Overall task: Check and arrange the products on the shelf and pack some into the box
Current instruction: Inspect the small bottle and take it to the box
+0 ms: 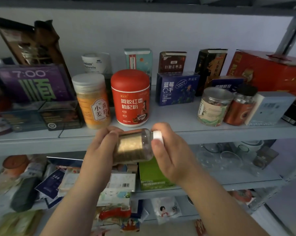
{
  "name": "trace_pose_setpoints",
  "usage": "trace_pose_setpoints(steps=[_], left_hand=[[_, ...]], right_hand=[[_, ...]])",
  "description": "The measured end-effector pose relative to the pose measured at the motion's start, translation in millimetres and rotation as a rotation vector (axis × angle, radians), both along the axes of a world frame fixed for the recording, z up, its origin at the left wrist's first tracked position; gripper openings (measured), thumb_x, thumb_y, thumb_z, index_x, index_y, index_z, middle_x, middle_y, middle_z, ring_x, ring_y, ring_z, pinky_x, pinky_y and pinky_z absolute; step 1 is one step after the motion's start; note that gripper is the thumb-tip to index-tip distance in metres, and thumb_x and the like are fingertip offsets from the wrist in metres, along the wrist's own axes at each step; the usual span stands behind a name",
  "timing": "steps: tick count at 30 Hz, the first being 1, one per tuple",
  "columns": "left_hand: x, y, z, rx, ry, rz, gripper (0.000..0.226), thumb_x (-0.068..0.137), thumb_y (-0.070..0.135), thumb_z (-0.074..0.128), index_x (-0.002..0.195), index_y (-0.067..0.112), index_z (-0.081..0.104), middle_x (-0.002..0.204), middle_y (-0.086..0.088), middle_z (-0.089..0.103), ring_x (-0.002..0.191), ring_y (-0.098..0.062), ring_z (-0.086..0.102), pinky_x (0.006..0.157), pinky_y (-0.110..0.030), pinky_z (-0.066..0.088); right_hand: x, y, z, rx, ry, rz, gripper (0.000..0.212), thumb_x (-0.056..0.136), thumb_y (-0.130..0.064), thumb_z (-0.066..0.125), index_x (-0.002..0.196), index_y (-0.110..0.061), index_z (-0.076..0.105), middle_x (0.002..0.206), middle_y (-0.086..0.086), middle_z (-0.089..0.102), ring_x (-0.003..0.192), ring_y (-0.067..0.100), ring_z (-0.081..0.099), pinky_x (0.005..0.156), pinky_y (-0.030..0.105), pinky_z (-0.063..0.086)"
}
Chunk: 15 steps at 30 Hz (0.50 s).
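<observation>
A grey metal shelf [212, 133] stands against a pale wall in dim light. Nearest the camera, both hands hold a clear jar [135, 147] on its side, in the air just in front of the shelf edge. The left hand [99, 150] wraps round its base; the right hand [171, 159] pinches the white cap [157, 135] between thumb and fingers.

The step appears to be inspection. It is best done by turning the base slowly against a steadied cap, which brings the label round and tests the seal.

The jar is clear plastic with a gold band round its middle and brownish contents; the print is unreadable. Behind it stand a red canister [130, 97] and a jar of yellow powder [92, 101], with a blue box [176, 89] further back.
</observation>
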<state>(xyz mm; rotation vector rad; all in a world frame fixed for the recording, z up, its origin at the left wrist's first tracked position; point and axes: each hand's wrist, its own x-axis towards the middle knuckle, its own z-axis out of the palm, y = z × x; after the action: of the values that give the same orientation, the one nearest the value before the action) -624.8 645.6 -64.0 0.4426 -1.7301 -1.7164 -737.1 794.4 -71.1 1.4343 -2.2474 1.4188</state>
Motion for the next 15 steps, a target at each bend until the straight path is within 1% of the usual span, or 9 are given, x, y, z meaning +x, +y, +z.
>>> trace_pose_setpoints(steps=[1,3,5,6,8,10,12,13,15], left_hand=[[0,-2,-1,0.036,-0.012,0.001,0.017,0.09,0.036,0.052,0.097,0.029,0.065,0.103,-0.008,0.07,0.08,-0.024,0.068,0.048,-0.027,0.049],[5,0,0,-0.088,0.028,0.053,0.019,0.082,0.035,0.052,0.097,0.035,0.063,0.1,0.009,0.069,0.084,-0.016,0.069,0.051,-0.024,0.053],[12,4,2,-0.313,0.068,0.057,0.022,0.084,0.027,0.052,0.101,0.039,0.06,0.1,0.021,0.064,0.089,-0.008,0.067,0.056,-0.025,0.058],[14,5,0,-0.387,0.078,0.066,0.023,0.087,0.024,0.052,0.102,0.038,0.059,0.1,0.022,0.063,0.091,-0.007,0.066,0.059,-0.026,0.059],[11,4,-2,-0.273,0.057,0.086,0.018,0.094,0.021,0.054,0.099,0.038,0.06,0.101,0.017,0.065,0.089,-0.012,0.067,0.056,-0.025,0.058],[9,-2,-3,-0.085,-0.017,0.118,0.019,0.099,0.019,0.052,0.096,0.036,0.062,0.105,0.004,0.067,0.088,-0.02,0.068,0.053,-0.026,0.056],[9,-7,-6,-0.061,-0.058,0.141,0.02,0.1,0.02,0.051,0.098,0.035,0.063,0.109,-0.002,0.066,0.091,-0.026,0.068,0.053,-0.029,0.057],[11,-8,-5,-0.068,-0.06,0.152,0.02,0.1,0.02,0.051,0.1,0.035,0.062,0.109,-0.002,0.065,0.092,-0.026,0.067,0.053,-0.026,0.056],[13,-8,-6,-0.081,-0.049,0.149,0.019,0.101,0.019,0.051,0.101,0.035,0.062,0.109,-0.001,0.065,0.092,-0.023,0.066,0.051,-0.022,0.055]], right_hand=[[-2,2,-3,-0.003,0.006,0.044,0.038,0.103,-0.047,0.027,0.12,-0.021,0.049,0.087,-0.018,0.056,0.076,0.0,0.054,0.065,0.018,0.042],[-1,4,0,0.015,-0.165,0.11,0.039,0.102,-0.057,0.025,0.123,-0.031,0.045,0.088,-0.025,0.059,0.08,-0.003,0.057,0.073,0.017,0.044],[3,1,1,0.1,-0.383,0.089,0.052,0.094,-0.08,0.012,0.104,-0.043,0.048,0.08,-0.027,0.06,0.078,-0.007,0.056,0.082,0.024,0.043],[5,1,0,0.126,-0.384,0.059,0.055,0.092,-0.083,0.009,0.094,-0.044,0.048,0.078,-0.026,0.06,0.075,-0.008,0.056,0.081,0.026,0.042],[8,2,1,0.132,-0.26,0.051,0.044,0.098,-0.074,0.015,0.097,-0.043,0.046,0.08,-0.023,0.06,0.073,-0.005,0.057,0.071,0.021,0.043],[7,7,7,0.208,-0.24,0.14,0.021,0.104,-0.052,0.037,0.12,-0.04,0.044,0.098,-0.02,0.057,0.081,-0.005,0.056,0.069,0.014,0.044],[1,12,12,0.267,-0.288,0.199,0.04,0.102,-0.041,0.056,0.137,-0.046,0.036,0.119,-0.015,0.053,0.095,-0.005,0.057,0.078,0.016,0.047],[-1,13,13,0.283,-0.33,0.202,0.05,0.099,-0.048,0.06,0.141,-0.049,0.034,0.122,-0.015,0.056,0.098,-0.003,0.06,0.082,0.02,0.051],[0,13,18,0.298,-0.404,0.185,0.057,0.089,-0.07,0.052,0.139,-0.045,0.04,0.104,-0.014,0.069,0.087,0.003,0.069,0.076,0.028,0.058]])
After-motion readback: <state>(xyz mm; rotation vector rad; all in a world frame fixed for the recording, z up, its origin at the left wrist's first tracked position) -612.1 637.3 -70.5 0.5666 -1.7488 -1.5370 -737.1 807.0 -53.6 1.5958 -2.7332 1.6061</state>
